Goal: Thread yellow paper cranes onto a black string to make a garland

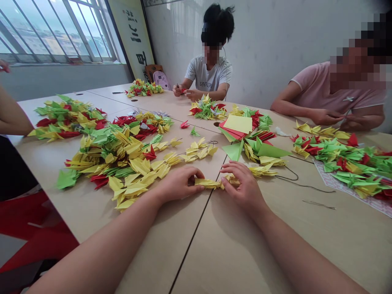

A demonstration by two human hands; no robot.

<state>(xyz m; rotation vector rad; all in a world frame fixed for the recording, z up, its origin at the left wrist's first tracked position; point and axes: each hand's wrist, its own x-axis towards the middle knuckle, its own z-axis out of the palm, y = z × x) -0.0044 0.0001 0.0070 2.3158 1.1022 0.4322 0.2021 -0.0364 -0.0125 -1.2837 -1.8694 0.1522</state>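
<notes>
Between my two hands a row of folded yellow paper cranes (208,183) lies along the table, across its dark seam. My left hand (181,181) pinches the row's left end between thumb and fingers. My right hand (243,183) has its fingers curled over the right end, partly hiding it. More yellow cranes (266,166) continue just beyond my right hand, with a dark cord (294,175) near them. Left of my left hand spreads a big heap of yellow, green and red folded cranes (122,151). A short yellow string of cranes (200,150) lies just above my hands.
Square sheets of coloured paper (237,124) sit on folded pieces ahead. A thin wire loop (319,204) lies at right, below a pile of cranes (346,159) on printed paper. Two people (210,73) (339,94) work across the table; another person's arm (14,110) is at left.
</notes>
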